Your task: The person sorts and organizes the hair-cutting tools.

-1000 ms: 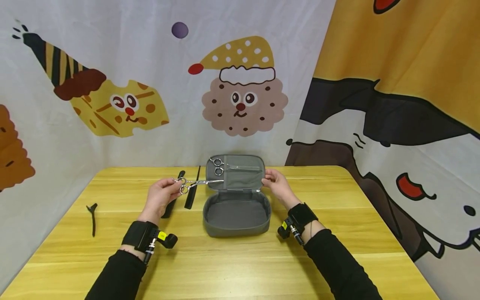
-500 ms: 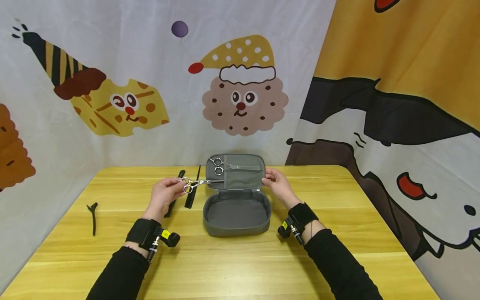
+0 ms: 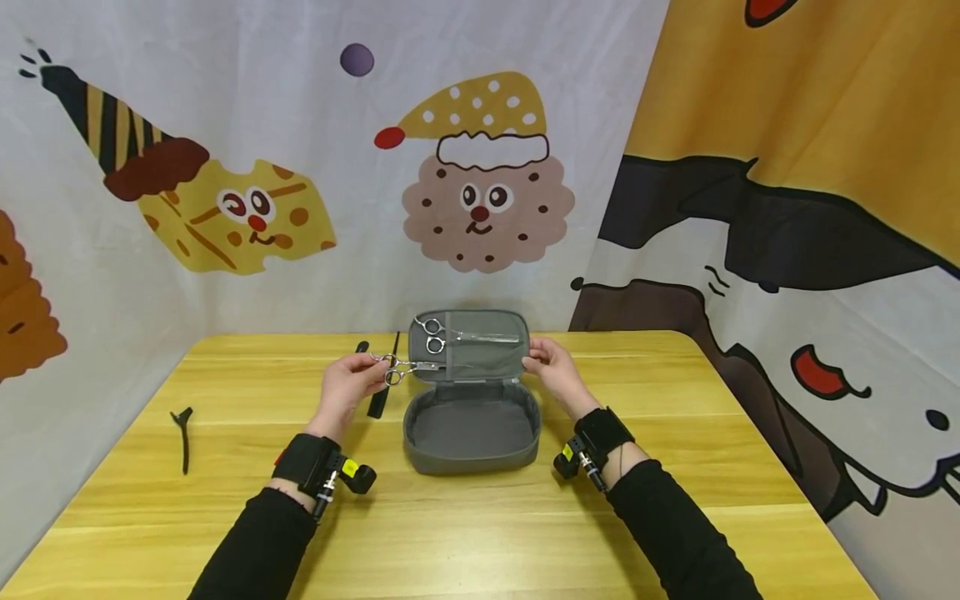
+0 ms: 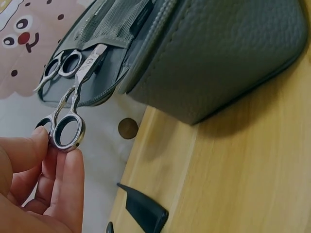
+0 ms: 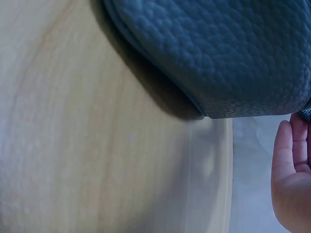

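Observation:
An open grey zip case (image 3: 472,463) stands on the table with its lid (image 3: 491,318) raised at the back. By the finger rings, my left hand (image 3: 348,387) pinches a pair of silver scissors (image 4: 88,66). Their blades point right, and the blade ends sit inside the lid's mesh pocket (image 3: 487,365). Above them, a second pair of scissors (image 3: 480,337) lies in the same pocket, rings sticking out to the left. My right hand (image 3: 558,375) holds the lid's right edge, thumb in front and fingers behind; the right wrist view shows only part of this hand.
A black comb (image 3: 380,402) lies just left of the case. Another black tool (image 3: 363,347) is mostly hidden behind my left hand. Further left rests a black hair clip (image 3: 183,425). A printed curtain (image 3: 300,108) hangs behind the table (image 3: 465,542).
My left hand has moved right with the scissors, and their blades have slid deeper into the mesh pocket. The right hand has stayed at the lid's edge.

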Tool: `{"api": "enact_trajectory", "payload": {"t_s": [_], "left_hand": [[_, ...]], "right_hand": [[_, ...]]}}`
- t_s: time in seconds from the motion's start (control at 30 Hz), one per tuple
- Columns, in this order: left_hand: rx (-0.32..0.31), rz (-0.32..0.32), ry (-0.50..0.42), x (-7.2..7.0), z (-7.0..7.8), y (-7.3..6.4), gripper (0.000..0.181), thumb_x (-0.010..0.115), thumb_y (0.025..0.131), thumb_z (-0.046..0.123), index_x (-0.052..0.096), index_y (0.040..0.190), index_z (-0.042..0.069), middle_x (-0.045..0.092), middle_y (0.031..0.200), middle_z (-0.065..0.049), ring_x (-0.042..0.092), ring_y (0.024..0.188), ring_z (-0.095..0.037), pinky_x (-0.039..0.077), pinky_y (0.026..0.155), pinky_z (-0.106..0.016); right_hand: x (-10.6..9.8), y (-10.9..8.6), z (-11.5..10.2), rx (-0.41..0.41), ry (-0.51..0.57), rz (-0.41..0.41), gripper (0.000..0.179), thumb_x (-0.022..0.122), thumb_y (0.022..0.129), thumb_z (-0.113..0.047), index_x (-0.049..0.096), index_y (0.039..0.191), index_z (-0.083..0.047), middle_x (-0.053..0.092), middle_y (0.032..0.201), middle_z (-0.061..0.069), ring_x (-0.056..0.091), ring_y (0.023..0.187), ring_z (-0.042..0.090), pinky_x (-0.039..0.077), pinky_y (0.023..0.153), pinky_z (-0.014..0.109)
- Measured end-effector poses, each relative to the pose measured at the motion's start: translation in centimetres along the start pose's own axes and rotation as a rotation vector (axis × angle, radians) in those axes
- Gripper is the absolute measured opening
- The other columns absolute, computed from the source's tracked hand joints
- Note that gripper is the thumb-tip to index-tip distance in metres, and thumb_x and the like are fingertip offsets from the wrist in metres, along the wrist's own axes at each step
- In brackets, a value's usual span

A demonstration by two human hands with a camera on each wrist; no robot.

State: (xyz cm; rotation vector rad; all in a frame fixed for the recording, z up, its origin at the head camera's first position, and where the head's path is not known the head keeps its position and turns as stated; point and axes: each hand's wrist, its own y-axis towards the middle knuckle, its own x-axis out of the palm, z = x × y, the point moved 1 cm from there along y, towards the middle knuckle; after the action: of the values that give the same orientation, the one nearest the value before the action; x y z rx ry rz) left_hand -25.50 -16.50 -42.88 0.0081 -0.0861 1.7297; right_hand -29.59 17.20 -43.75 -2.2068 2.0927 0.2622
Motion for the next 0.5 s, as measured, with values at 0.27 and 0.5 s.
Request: {"api": "enact_trajectory", "payload": {"t_s": [0.27, 0.5], "left_hand": [[0.045, 0.009, 0.055, 1.0, 0.1, 0.0, 0.023, 0.07, 0.091, 0.001, 0.063, 0.106, -0.014, 0.065, 0.088, -0.003, 0.067, 0.074, -0.013, 0.058, 0.069, -0.024], [0.057, 0.028, 0.101, 1.5, 0.2, 0.0, 0.021, 0.072, 0.089, 0.0, 0.064, 0.103, -0.013, 0.066, 0.083, -0.005, 0.063, 0.065, -0.01, 0.057, 0.063, -0.022]], "right_hand": [[0.1, -0.1, -0.1, 0.006, 0.003, -0.001, 0.024, 0.057, 0.098, 0.005, 0.057, 0.121, 0.009, 0.058, 0.104, 0.012, 0.054, 0.092, 0.018, 0.05, 0.095, 0.044], [0.1, -0.3, -0.1, 0.016, -0.012, 0.01, 0.023, 0.058, 0.097, 0.004, 0.057, 0.12, 0.008, 0.058, 0.106, 0.013, 0.054, 0.095, 0.02, 0.051, 0.094, 0.042]]}}
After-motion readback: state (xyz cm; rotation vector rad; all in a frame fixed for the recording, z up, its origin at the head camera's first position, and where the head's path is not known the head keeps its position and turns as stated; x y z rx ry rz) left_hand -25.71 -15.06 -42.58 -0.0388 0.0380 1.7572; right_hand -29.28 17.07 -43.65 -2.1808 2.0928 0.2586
